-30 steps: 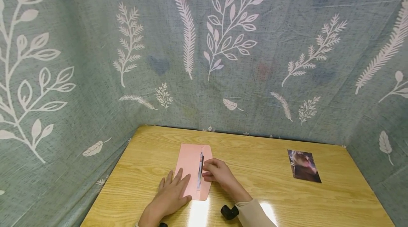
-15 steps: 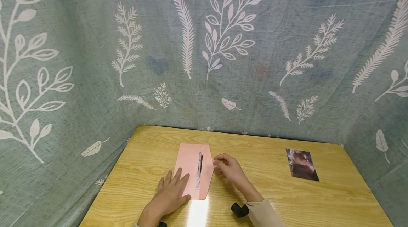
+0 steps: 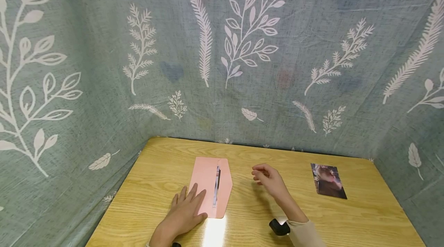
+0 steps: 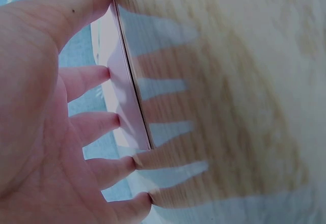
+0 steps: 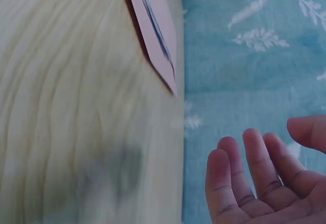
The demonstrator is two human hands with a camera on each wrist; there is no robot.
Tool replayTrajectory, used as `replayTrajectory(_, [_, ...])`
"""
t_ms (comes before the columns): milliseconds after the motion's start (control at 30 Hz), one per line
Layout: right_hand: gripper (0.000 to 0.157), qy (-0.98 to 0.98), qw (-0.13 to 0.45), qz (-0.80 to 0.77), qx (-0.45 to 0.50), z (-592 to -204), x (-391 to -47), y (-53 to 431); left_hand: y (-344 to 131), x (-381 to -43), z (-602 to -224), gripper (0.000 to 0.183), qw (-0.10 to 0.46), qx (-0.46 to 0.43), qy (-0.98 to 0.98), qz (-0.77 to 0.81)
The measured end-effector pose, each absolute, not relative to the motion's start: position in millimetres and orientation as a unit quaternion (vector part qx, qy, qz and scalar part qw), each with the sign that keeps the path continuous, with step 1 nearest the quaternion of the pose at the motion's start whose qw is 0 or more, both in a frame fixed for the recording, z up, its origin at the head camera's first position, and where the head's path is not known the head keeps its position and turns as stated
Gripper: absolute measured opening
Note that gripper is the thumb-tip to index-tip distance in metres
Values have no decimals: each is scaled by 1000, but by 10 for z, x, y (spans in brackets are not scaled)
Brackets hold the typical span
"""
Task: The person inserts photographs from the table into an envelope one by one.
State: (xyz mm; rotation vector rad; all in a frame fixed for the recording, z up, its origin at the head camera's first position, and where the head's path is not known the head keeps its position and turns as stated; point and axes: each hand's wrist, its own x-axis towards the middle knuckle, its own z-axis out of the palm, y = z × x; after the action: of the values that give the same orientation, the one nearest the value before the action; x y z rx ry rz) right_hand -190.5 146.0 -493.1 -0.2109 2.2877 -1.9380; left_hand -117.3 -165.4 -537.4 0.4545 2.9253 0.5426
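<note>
A pink envelope [image 3: 204, 173] lies on the wooden table with its pointed flap [image 3: 226, 189] spread open to the right. In its slot a photo [image 3: 216, 187] shows as a narrow strip. My left hand [image 3: 185, 212] rests on the envelope's lower left, fingers straight and spread; in the left wrist view fingertips [image 4: 112, 119] touch its edge. My right hand [image 3: 272, 183] is raised above the table, right of the flap, holding nothing, its fingers loosely bent. The right wrist view shows that hand [image 5: 270, 183] apart from the envelope [image 5: 158, 35].
Another photo [image 3: 329, 180], dark with pinkish tones, lies flat on the table [image 3: 284, 158] at the right. Grey-green cloth [image 3: 215, 96] with white leaf prints hangs behind and at both sides.
My right hand has drawn away from the envelope's slot and flap, moving right toward the loose photo. My left hand and the envelope have stayed in place.
</note>
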Motion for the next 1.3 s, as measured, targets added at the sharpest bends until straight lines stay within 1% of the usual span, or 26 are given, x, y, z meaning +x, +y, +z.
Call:
replayTrajectory(133, [23,768,46,-636,-57,-4978,-1946,1654,-1657,-1183,-5386,71,66,151,970,178])
replayTrajectory(533, [30,808,-67,-584,-50,-5034,-2031,2246,-1660,-1180,-5397,70,63,153,970,177])
replayTrajectory(767, [34,830,-94,-548,-30,-5042,-2065,2569,-1662,-1184,-5427,71,62,151,971,172])
replayTrajectory(933, [34,836,-126,-533,-22,-5072,-2127,2723,-1660,-1177,-5425,71,62,152,970,177])
replayTrajectory(1067, [35,839,-152,-522,2,-5113,-2181,2840,-1662,-1174,-5420,72,62,154,970,179])
replayTrajectory(1133, [36,838,-158,-522,25,-5133,-2203,2908,-1665,-1171,-5421,72,61,155,970,178])
replayTrajectory(1300, [39,850,-170,-497,42,-5172,-2258,3143,-1669,-1168,-5421,72,59,155,970,177])
